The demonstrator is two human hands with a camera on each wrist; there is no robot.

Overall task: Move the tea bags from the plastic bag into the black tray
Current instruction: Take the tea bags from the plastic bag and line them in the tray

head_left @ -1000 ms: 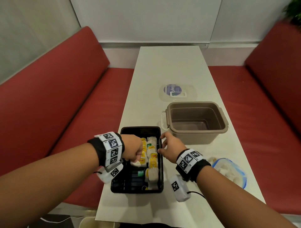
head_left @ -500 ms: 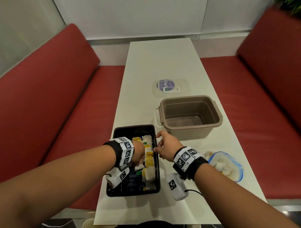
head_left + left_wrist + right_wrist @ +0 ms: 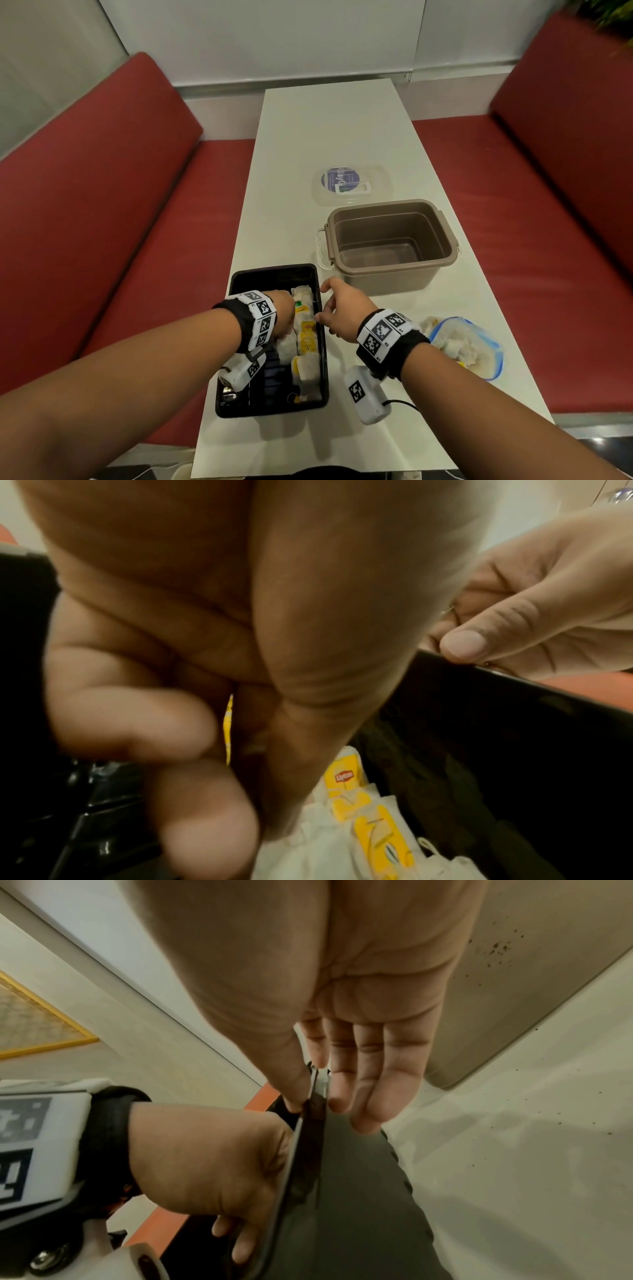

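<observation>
Two hands [image 3: 286,308], one black tray [image 3: 239,279], one plastic bag [image 3: 493,346], one tub [image 3: 390,277].

Left hand [image 3: 282,310] curled, fingers bunched and pointing down — right hand [image 3: 342,313] beside it, thumb and straight fingers pinching.

White table [image 3: 329,130], empty brown tub [image 3: 390,245], clear lid [image 3: 351,183] beyond it, red benches [image 3: 102,219]

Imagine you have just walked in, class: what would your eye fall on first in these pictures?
First, the two hands meeting at the black tray near the table's front edge: the left hand reaches among the yellow-tagged tea bags, the right hand pinches the tray's right rim. Then the empty brown tub just behind.
</observation>
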